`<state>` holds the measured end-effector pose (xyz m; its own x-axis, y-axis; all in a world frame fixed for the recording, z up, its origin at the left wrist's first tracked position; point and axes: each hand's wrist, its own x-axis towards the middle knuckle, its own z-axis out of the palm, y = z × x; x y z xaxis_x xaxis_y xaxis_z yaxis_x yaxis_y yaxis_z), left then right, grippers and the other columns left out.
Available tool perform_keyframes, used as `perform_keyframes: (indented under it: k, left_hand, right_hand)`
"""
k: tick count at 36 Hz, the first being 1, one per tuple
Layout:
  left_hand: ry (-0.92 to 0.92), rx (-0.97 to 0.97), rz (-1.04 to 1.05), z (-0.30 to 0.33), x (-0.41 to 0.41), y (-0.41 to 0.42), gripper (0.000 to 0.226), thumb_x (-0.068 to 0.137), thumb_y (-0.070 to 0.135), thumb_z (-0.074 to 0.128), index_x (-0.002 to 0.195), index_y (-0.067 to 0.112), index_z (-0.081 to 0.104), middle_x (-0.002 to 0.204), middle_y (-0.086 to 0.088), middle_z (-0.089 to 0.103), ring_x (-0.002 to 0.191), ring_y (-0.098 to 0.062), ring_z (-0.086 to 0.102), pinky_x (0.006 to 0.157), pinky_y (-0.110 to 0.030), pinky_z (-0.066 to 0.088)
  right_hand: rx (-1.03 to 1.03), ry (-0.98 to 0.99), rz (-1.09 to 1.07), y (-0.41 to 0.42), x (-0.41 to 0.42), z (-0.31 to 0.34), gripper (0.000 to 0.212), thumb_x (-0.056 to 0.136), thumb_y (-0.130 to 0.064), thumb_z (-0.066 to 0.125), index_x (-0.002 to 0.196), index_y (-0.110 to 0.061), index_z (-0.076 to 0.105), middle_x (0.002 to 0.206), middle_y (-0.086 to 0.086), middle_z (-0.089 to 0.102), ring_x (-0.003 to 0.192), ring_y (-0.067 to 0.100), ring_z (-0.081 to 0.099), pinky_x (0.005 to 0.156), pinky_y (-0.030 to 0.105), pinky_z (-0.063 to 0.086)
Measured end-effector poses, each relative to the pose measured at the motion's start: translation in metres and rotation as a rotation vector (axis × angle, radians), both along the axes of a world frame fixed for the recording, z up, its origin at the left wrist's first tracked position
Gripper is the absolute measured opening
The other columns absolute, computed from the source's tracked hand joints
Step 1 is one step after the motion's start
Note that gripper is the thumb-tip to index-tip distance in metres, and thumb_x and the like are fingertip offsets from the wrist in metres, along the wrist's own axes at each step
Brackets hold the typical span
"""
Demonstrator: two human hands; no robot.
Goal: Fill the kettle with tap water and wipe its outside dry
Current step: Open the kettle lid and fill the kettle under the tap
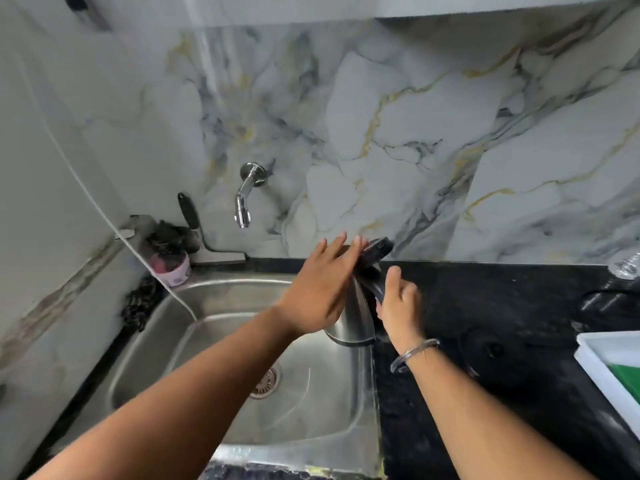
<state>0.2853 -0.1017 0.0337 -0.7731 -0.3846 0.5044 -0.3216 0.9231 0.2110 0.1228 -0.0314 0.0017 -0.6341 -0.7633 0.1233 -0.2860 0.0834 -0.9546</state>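
The kettle [355, 313] is a steel one with a black handle and a black lid. It is positioned at the right rim of the sink [242, 341], where the basin meets the dark counter [502, 306]. Whether its base rests on the rim or is lifted clear cannot be told.

The right hand [398, 306] is closed around the handle, fingers wrapped and thumb raised. The left hand [322, 289] lies flat against the upper left side of the kettle, fingers straight and slightly spread, with the fingertips [356, 242] at the lid. It grips nothing. The lid appears tilted up, but blur prevents a firm reading.

The tap [247, 195] projects from the marble wall, well to the left of the kettle. No water runs from it. The basin shows no standing water.

Progress assessment: the kettle is not under the tap, so filling is probably not yet started; the water level inside is hidden. No cloth is visible near the hands, so wiping also remains. Likely current step: opening the lid before moving the kettle under the tap.
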Motion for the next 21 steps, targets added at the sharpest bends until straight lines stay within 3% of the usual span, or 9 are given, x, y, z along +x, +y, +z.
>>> perform_keyframes:
  k: [3,7,9,12,16,19,21]
  left_hand:
    - [-0.049,-0.063,-0.006,-0.003,0.046,-0.021,0.08,0.088,0.001,0.053,0.161,0.0,0.018,0.163,-0.024,0.044,0.153,-0.051,0.032,0.126,-0.059,0.021]
    - [0.047,0.091,0.22,-0.005,0.105,-0.05,0.071,0.105,0.038,0.04,0.165,0.004,0.022,0.17,-0.016,0.036,0.161,-0.038,0.019,0.131,-0.053,0.013]
    - [0.151,0.122,0.405,-0.003,0.128,-0.068,0.065,0.104,0.043,0.043,0.159,0.008,0.042,0.165,-0.017,0.044,0.157,-0.038,0.032,0.129,-0.055,0.019]
    - [0.25,0.16,0.718,0.008,0.149,-0.106,0.049,0.102,0.04,0.051,0.137,0.01,0.068,0.138,-0.015,0.072,0.14,-0.038,0.059,0.124,-0.059,0.028]
    - [0.014,0.374,0.965,0.033,0.143,-0.158,0.053,0.097,0.063,0.056,0.112,0.016,0.075,0.115,-0.009,0.08,0.116,-0.032,0.071,0.124,-0.051,0.028]
    - [-0.086,0.522,1.0,0.046,0.116,-0.185,0.052,0.088,0.07,0.061,0.092,0.019,0.068,0.106,-0.008,0.078,0.108,-0.032,0.072,0.121,-0.053,0.033]
    - [-0.126,0.556,1.004,0.047,0.099,-0.197,0.049,0.087,0.07,0.065,0.1,0.023,0.07,0.108,-0.006,0.078,0.111,-0.031,0.072,0.122,-0.059,0.031]
  right_hand:
    - [0.011,-0.027,0.014,-0.025,0.04,-0.005,0.064,0.095,-0.054,0.032,0.042,-0.023,0.048,0.037,-0.005,0.045,0.042,0.024,0.055,0.055,0.05,0.057]
    - [-0.005,-0.07,0.046,-0.051,0.088,-0.015,0.06,0.096,-0.054,0.031,0.048,-0.02,0.047,0.049,0.007,0.052,0.043,0.025,0.056,0.047,0.035,0.049]
    - [0.006,-0.139,0.051,-0.06,0.106,-0.022,0.061,0.092,-0.056,0.032,0.054,-0.011,0.048,0.049,0.008,0.054,0.045,0.023,0.056,0.046,0.034,0.049]
    - [-0.008,-0.21,0.069,-0.075,0.125,-0.034,0.086,0.08,-0.069,0.028,0.061,0.013,0.045,0.048,0.014,0.049,0.038,0.014,0.05,0.039,0.021,0.041]
    - [0.019,-0.171,0.061,-0.091,0.143,-0.044,0.079,0.096,-0.051,0.028,0.067,0.019,0.048,0.05,0.016,0.049,0.034,0.006,0.048,0.037,0.013,0.039]
    - [0.046,-0.187,0.032,-0.106,0.15,-0.051,0.084,0.084,-0.063,0.03,0.069,0.018,0.046,0.053,0.017,0.048,0.044,0.018,0.052,0.04,0.023,0.042]
    - [0.058,-0.212,0.018,-0.116,0.154,-0.056,0.086,0.077,-0.068,0.032,0.068,0.017,0.04,0.055,0.017,0.045,0.048,0.021,0.048,0.04,0.026,0.042]
